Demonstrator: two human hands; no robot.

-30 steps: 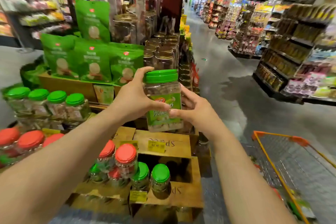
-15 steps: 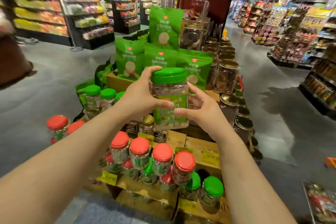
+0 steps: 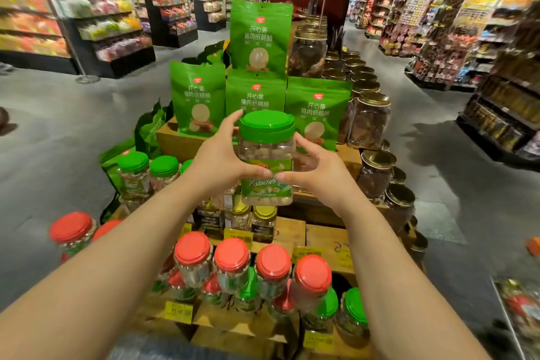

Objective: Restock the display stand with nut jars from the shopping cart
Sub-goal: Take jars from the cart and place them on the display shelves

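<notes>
A clear pistachio jar (image 3: 266,155) with a green lid is held up in front of me, above the wooden display stand (image 3: 324,238). My left hand (image 3: 217,159) grips its left side, thumb across the label. My right hand (image 3: 314,166) holds its right side, its thumb meeting the left thumb on the front. Below, a row of red-lidded jars (image 3: 232,256) stands on a lower tier, with green-lidded jars (image 3: 355,305) beneath them. More green-lidded jars (image 3: 163,166) stand on the left tier. The cart shows only as an edge (image 3: 508,321) at bottom right.
Green snack pouches (image 3: 257,93) stand on the top tiers behind the jar. Gold-lidded dark jars (image 3: 375,120) line the stand's right side. Small yellow-lidded jars (image 3: 264,221) sit under the held jar. Grey aisle floor (image 3: 73,131) lies left and right, with shelving beyond.
The view has swung left and closer to the stand, so the cart has slid almost out at right. The jar stays held in both hands, now centred over the stand.
</notes>
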